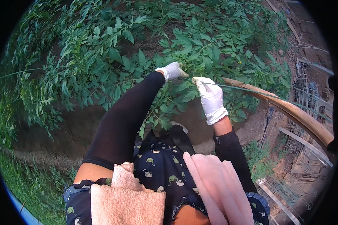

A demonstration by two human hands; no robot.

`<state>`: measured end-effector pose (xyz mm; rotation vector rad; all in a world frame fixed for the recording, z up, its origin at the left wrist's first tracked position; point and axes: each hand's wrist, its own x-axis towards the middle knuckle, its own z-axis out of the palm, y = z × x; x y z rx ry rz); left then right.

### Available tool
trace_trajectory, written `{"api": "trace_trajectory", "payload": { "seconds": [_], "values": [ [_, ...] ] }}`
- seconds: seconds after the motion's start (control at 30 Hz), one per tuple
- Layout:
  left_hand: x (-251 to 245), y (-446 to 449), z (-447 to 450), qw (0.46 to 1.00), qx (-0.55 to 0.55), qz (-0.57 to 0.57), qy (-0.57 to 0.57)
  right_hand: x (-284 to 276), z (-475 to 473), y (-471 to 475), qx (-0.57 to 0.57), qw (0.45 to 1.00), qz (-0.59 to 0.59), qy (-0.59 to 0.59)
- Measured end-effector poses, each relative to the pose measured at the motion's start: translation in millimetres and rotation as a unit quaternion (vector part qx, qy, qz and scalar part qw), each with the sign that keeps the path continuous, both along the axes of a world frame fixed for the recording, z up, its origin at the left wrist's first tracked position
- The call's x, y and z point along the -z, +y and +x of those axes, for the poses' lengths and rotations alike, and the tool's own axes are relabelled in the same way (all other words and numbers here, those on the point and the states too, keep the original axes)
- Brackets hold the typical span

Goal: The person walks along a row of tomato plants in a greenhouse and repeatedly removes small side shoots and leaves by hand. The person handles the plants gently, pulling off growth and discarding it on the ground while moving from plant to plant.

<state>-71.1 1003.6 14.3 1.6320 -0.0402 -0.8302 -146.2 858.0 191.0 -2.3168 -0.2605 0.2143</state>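
Note:
My left hand [173, 71], in a white glove with yellowed fingertips, reaches into the leaves of a tomato plant [200, 62]; its fingers touch the green shoots, but whether they close on a stem is hidden. My right hand [209, 97], gloved the same way, pinches a thin green twine [250, 90] between thumb and fingers, a little to the right of the left hand. From there the twine runs to the right, over a curved bamboo pole [284, 105]. Another stretch of twine [33, 69] crosses the foliage at the left.
Dense tomato foliage [101, 53] fills the far side and left. Bare soil [64, 135] lies between it and lower plants [36, 182]. At the right are wooden slats [304, 144] and bundles of thin sticks [300, 112]. A pink towel [219, 185] hangs over my front.

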Motion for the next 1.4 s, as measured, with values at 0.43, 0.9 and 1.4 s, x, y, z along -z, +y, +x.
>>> {"api": "trace_trajectory", "payload": {
  "seconds": [0.43, 0.9, 1.4],
  "values": [
    [-11.2, -6.3, 7.3, 0.991, 0.006, 0.095, -0.093, 34.5, 14.0, -4.0, 0.025, 0.992, 0.099, 0.069],
    [-13.1, 45.0, -5.4, 0.947, -0.262, -0.176, 0.064, 84.8, 27.5, -43.9, 0.127, 0.977, 0.102, 0.138],
    [-33.4, -43.4, -86.2, 0.859, 0.026, 0.258, -0.441, 1.2, 92.5, 4.7, -0.205, 0.956, 0.057, 0.2]
  ]
}}
